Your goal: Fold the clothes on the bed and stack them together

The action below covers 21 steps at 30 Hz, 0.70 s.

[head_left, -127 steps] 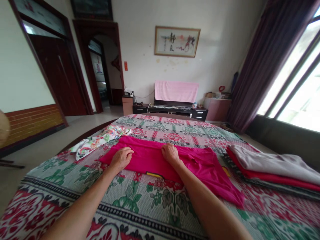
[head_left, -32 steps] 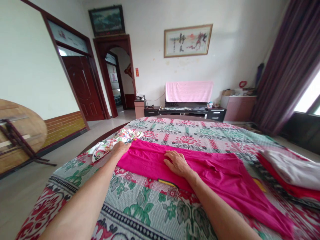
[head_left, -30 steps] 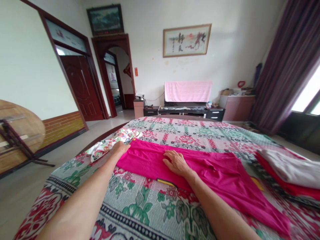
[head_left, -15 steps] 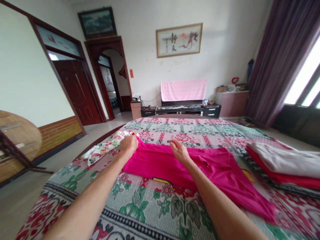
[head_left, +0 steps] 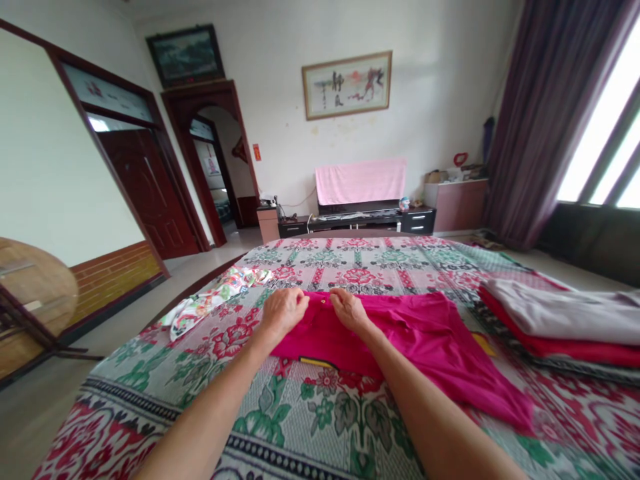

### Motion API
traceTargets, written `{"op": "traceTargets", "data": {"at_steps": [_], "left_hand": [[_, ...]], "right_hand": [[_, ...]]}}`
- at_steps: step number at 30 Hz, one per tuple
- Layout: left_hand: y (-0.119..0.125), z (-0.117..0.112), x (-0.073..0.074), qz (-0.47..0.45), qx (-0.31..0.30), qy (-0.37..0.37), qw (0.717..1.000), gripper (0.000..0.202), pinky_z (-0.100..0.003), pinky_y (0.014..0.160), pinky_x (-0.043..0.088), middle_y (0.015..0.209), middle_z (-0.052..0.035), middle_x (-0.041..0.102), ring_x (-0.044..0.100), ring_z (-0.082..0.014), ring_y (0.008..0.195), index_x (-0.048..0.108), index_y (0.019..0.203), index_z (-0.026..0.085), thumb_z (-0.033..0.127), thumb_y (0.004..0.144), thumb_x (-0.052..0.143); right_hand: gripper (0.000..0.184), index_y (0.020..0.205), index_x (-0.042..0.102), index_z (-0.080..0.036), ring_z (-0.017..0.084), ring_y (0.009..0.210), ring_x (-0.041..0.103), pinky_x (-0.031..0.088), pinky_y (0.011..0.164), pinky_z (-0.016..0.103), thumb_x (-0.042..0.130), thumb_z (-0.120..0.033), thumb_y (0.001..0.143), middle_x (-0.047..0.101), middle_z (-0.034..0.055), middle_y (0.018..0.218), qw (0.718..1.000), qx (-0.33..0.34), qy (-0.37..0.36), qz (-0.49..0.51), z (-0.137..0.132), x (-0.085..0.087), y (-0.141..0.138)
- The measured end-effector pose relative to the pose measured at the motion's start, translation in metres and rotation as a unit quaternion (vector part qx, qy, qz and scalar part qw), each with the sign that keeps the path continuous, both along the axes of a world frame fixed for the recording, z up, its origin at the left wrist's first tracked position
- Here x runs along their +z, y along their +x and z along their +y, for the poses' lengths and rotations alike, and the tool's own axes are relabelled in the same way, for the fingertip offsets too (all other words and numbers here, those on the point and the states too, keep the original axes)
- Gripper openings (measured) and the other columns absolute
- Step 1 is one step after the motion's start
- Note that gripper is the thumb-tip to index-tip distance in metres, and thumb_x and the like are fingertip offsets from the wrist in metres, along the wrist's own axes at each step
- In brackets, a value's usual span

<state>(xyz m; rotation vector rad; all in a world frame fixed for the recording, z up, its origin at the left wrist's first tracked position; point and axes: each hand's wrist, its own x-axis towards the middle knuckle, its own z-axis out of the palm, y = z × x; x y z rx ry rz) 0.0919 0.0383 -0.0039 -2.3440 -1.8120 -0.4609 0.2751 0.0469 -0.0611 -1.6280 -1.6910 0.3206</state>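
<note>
A magenta garment (head_left: pixel 420 333) lies flattened on the patterned cloth, its right end spreading toward me and a yellow and black strip showing at its near edge. My left hand (head_left: pixel 286 310) is closed on the garment's far left corner. Close beside it, my right hand (head_left: pixel 349 310) pinches the far edge. Between the two hands a short stretch of fabric shows a small light mark. The fingertips themselves are partly hidden behind the knuckles.
The floral cloth (head_left: pixel 295 407) covers the table. At right is a stack of folded clothes (head_left: pixel 565 320), grey on top of red. A crumpled white printed cloth (head_left: pixel 215 297) lies at left. A TV stand (head_left: pixel 420 220) stands against the far wall.
My left hand has moved right, bringing the garment's left end inward toward my right hand. My right hand, earlier loosely curled over the fabric, now pinches the far edge.
</note>
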Motion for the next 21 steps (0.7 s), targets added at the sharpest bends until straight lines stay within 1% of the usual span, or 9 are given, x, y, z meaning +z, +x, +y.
{"op": "traceTargets", "data": {"at_steps": [1,3,5,7,10,12,15,18,21], "left_hand": [[-0.011,0.003,0.004,-0.009,0.013,0.004,1.0,0.032,-0.031,0.077,0.046,0.091,-0.0076,0.073,0.066,-0.0216,0.088,0.071,0.095,0.024,0.042,0.088,0.044],[-0.034,0.007,0.008,-0.011,0.012,-0.032,0.999,0.028,-0.028,0.075,0.044,0.087,-0.006,0.074,0.066,-0.0205,0.086,0.073,0.087,0.024,0.038,0.084,0.049],[-0.053,0.01,0.006,-0.029,0.004,-0.089,0.996,0.025,-0.026,0.07,0.043,0.082,-0.0046,0.074,0.066,-0.0193,0.083,0.074,0.083,0.024,0.036,0.08,0.053],[-0.065,0.01,-0.001,-0.062,0.006,-0.134,0.989,0.027,-0.024,0.066,0.041,0.08,-0.0031,0.073,0.065,-0.0182,0.079,0.075,0.084,0.024,0.041,0.078,0.054],[-0.073,0.009,-0.013,-0.101,0.006,-0.174,0.98,0.036,-0.023,0.063,0.039,0.078,-0.0016,0.072,0.063,-0.0172,0.076,0.074,0.084,0.024,0.052,0.075,0.054],[-0.076,0.009,-0.018,-0.116,-0.021,-0.193,0.974,0.039,-0.022,0.062,0.038,0.074,-0.001,0.07,0.061,-0.016,0.073,0.073,0.081,0.022,0.055,0.073,0.055],[-0.079,0.012,-0.023,-0.127,-0.061,-0.21,0.967,0.031,-0.022,0.059,0.034,0.064,0.0016,0.062,0.054,-0.0128,0.065,0.069,0.075,0.018,0.046,0.067,0.059],[-0.082,0.013,-0.025,-0.119,-0.087,-0.22,0.964,0.018,-0.022,0.056,0.029,0.056,0.005,0.049,0.044,-0.0099,0.059,0.06,0.064,0.017,0.035,0.063,0.057],[-0.083,0.012,-0.022,-0.116,-0.132,-0.238,0.955,0.014,-0.023,0.054,0.025,0.054,0.0064,0.038,0.038,-0.0088,0.056,0.052,0.06,0.017,0.031,0.061,0.056]], "right_hand": [[0.033,0.11,0.066,-0.024,0.019,0.086,0.068,0.045,0.073,0.025,0.038,-0.03,0.092,0.074,0.0045,0.09,1.0,-0.002,-0.003,-0.014,-0.001,0.001,-0.001],[0.032,0.109,0.065,-0.023,0.02,0.086,0.068,0.044,0.073,0.025,0.039,-0.028,0.092,0.074,0.0055,0.092,0.999,-0.003,-0.012,-0.041,-0.004,0.002,-0.003],[0.03,0.107,0.065,-0.022,0.021,0.088,0.068,0.043,0.073,0.026,0.039,-0.027,0.093,0.073,0.007,0.096,0.998,-0.002,-0.019,-0.064,-0.006,0.004,-0.005],[0.03,0.105,0.066,-0.021,0.021,0.088,0.068,0.042,0.073,0.026,0.038,-0.027,0.093,0.073,0.008,0.097,0.996,0.0,-0.028,-0.083,-0.005,0.005,-0.007],[0.034,0.101,0.067,-0.019,0.021,0.088,0.068,0.042,0.072,0.026,0.036,-0.031,0.094,0.073,0.0092,0.094,0.993,0.001,-0.051,-0.104,0.0,0.007,-0.01],[0.038,0.1,0.068,-0.017,0.022,0.089,0.068,0.043,0.073,0.027,0.037,-0.036,0.093,0.073,0.0117,0.094,0.99,-0.008,-0.073,-0.122,0.006,0.01,-0.014],[0.041,0.097,0.071,-0.014,0.024,0.092,0.067,0.044,0.073,0.027,0.041,-0.04,0.089,0.072,0.0155,0.097,0.981,-0.026,-0.124,-0.15,0.016,0.017,-0.021],[0.032,0.092,0.074,-0.014,0.023,0.088,0.068,0.043,0.067,0.024,0.048,-0.03,0.083,0.073,0.0137,0.095,0.972,-0.025,-0.168,-0.161,0.022,0.024,-0.028],[0.032,0.092,0.074,-0.014,0.021,0.086,0.068,0.043,0.067,0.022,0.045,-0.021,0.082,0.074,0.0124,0.093,0.976,-0.042,-0.147,-0.157,0.027,0.027,-0.033]]}}
